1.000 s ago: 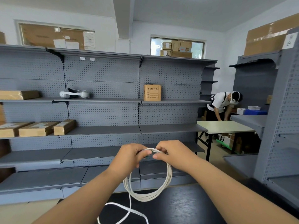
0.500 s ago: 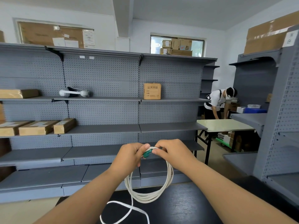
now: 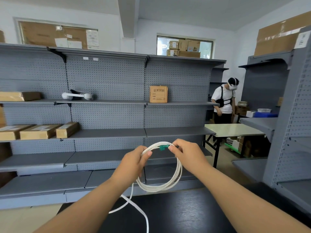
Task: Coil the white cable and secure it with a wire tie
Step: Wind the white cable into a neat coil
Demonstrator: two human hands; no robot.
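Above black table point(image 3: 185, 214), left hand point(image 3: 133, 163) grips upright white cable coil point(image 3: 178, 174); right hand point(image 3: 188, 157) pinches green tie point(image 3: 162, 147).

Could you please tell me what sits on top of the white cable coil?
A green wire tie sits on the coil's top strands; the right hand pinches it, hiding its far end.

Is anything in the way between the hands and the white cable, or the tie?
Nothing visible. The left hand grips the coiled white cable, and the right hand pinches the green tie at the coil's top.
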